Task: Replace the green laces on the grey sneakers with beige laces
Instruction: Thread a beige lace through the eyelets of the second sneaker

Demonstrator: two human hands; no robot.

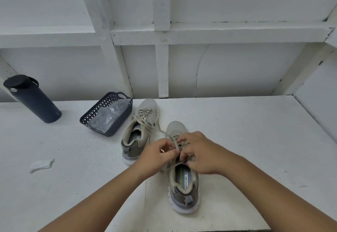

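Two grey sneakers stand on the white table, toes pointing away from me. The left sneaker (139,131) carries a beige lace (144,117) tied over its tongue. The right sneaker (183,177) is nearer to me, and its beige lace (174,141) is laced up the front, with one end trailing toward the left sneaker. My left hand (156,156) pinches a strand of that lace over the tongue. My right hand (200,151) curls over the eyelets and pinches another strand. The hands hide the middle of the lacing. No green lace is in view.
A dark plastic basket (94,113) with a clear plastic bag inside sits left of the sneakers. A dark bottle (34,100) stands at the far left. A white crumpled scrap (41,165) lies at the left front. A white framed wall (164,36) rises behind the table.
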